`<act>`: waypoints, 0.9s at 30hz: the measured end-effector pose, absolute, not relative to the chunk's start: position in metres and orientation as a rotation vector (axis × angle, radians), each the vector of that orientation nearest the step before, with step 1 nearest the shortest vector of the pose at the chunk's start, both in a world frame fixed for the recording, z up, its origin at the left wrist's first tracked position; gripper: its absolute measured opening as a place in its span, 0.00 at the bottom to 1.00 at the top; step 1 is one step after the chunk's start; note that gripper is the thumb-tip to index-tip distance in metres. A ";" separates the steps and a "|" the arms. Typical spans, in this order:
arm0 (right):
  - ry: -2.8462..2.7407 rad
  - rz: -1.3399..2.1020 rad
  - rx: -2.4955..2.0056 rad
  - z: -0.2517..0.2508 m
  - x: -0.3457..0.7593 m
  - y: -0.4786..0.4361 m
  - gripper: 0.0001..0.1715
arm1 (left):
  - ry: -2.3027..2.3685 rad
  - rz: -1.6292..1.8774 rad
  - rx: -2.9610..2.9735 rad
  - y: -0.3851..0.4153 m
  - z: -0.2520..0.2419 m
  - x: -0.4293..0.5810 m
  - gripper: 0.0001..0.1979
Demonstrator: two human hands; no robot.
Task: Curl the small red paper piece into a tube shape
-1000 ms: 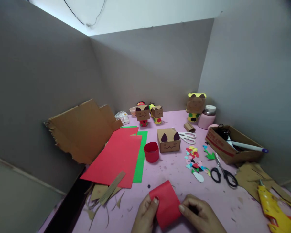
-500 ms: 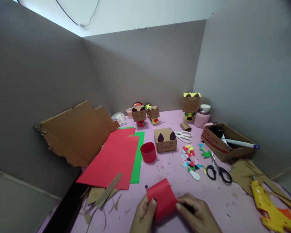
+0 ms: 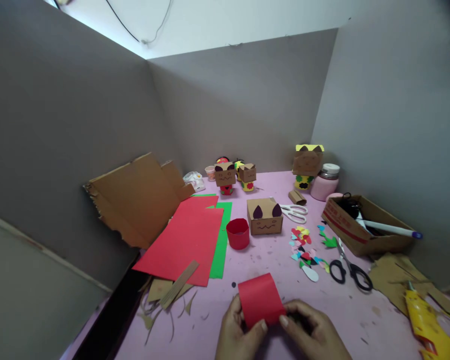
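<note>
A small piece of red paper (image 3: 261, 299), bent into a curve, is between my two hands near the front of the table. My left hand (image 3: 238, 332) grips its lower left side, thumb along the bottom edge. At the lower right corner, my right hand (image 3: 311, 327) pinches the paper between thumb and fingers. Beyond them stands a short red paper ring (image 3: 238, 233). Just right of the ring sits a cardboard box head (image 3: 264, 218) with dark pointed ears and a drawn face.
Red sheets (image 3: 187, 235) and a green sheet (image 3: 222, 250) lie left, near torn cardboard (image 3: 135, 195). Rightward are paper cutouts (image 3: 302, 245), black-handled scissors (image 3: 350, 270), white scissors (image 3: 295, 213), an open cardboard box (image 3: 367, 230) and a yellow glue gun (image 3: 427, 320). Finished figures (image 3: 225, 177) stand behind.
My left thumb has slid from the paper's face down to its lower edge, and the paper has turned slightly. The whole view has shifted, moving things rightward in the picture.
</note>
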State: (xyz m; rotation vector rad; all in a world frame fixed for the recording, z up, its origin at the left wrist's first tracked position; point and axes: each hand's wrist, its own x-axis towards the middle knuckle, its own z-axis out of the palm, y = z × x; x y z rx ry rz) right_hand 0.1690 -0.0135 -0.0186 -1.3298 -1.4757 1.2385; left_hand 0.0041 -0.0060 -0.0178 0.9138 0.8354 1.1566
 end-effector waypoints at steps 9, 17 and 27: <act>-1.468 1.310 -1.265 -0.014 0.168 -0.015 0.18 | 0.807 1.184 0.912 -0.006 -0.016 0.003 0.24; -1.355 1.422 -1.284 -0.012 0.169 -0.012 0.24 | 0.788 1.156 0.860 -0.005 -0.014 0.002 0.22; -1.347 1.400 -1.237 -0.011 0.172 -0.014 0.22 | 0.718 1.082 0.811 -0.003 -0.009 -0.003 0.24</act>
